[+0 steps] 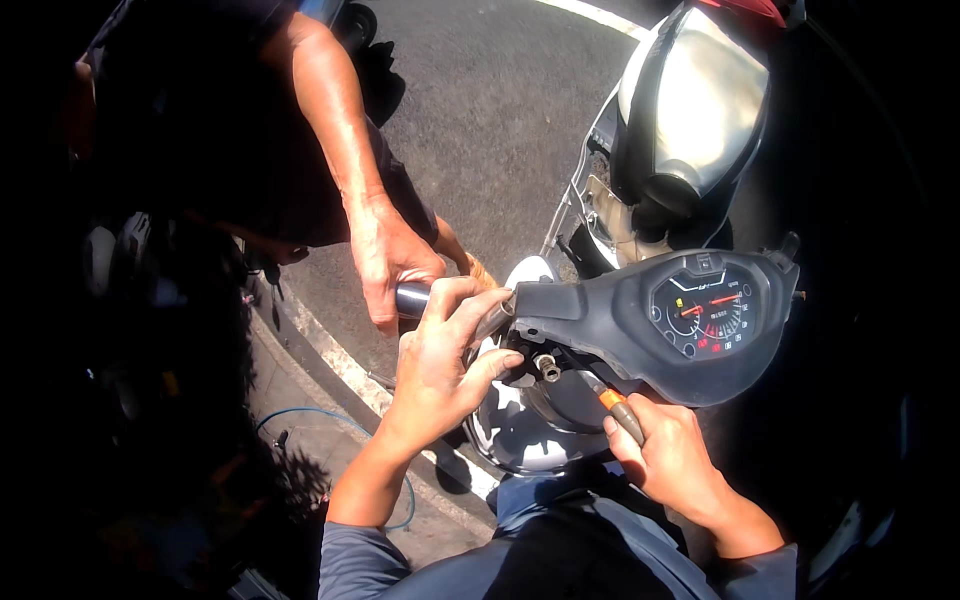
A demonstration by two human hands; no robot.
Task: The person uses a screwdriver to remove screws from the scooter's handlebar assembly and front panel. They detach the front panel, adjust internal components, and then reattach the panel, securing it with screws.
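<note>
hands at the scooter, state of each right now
Left hand: curled at the metal bar; grip cannot be told.
Right hand: closed, holding an orange-and-grey tool.

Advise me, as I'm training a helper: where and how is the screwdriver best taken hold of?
Best by the screwdriver's thick orange-and-grey handle, coming from the lower right, the wearer's side, as the right hand does. The tool slants: its handle sticks out toward the wearer, while its far end points up and left toward the dashboard's underside, likely leaving less finger room there.
</note>
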